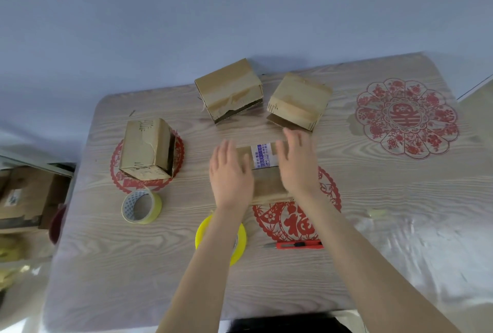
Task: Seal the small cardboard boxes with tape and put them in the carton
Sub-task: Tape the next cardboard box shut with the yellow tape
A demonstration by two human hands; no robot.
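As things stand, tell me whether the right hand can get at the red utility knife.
Probably yes. The right hand lies flat on the small box, holding nothing. The red utility knife lies uncovered on the table, nearer the person, with nothing standing between them.
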